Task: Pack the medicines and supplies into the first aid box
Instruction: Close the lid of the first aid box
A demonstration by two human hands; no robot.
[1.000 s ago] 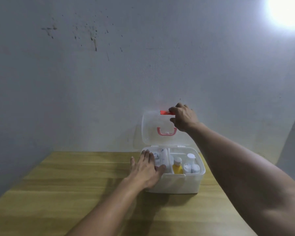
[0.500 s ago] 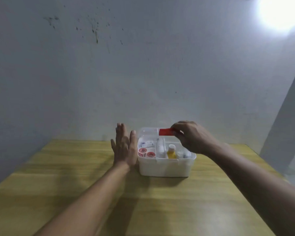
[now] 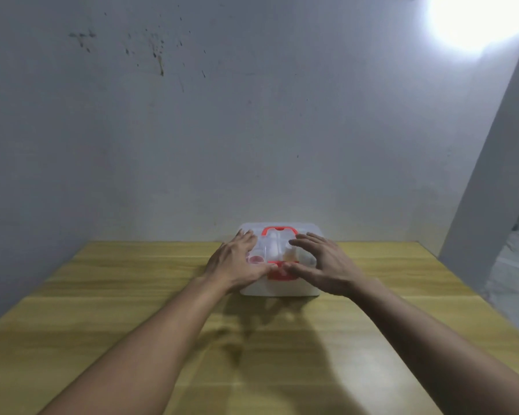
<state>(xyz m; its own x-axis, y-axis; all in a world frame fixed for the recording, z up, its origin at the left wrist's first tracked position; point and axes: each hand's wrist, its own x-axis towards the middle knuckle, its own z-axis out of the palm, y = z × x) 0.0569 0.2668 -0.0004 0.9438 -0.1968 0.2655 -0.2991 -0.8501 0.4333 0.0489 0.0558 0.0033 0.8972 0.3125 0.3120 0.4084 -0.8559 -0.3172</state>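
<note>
On the wooden table (image 3: 132, 310), the closed first aid box (image 3: 282, 287) lies crosswise; left hand (image 3: 237, 262) and right hand (image 3: 324, 265), fingers spread, press its lid, thumbs at the red latch (image 3: 277, 272).

One first aid box (image 3: 282, 290) with one red handle (image 3: 279, 229) and one red latch (image 3: 277, 272); one tabletop (image 3: 132, 295); two hands, a left hand (image 3: 237, 265) and a right hand (image 3: 324, 265). Contents under the lid are too blurred to count.
</note>
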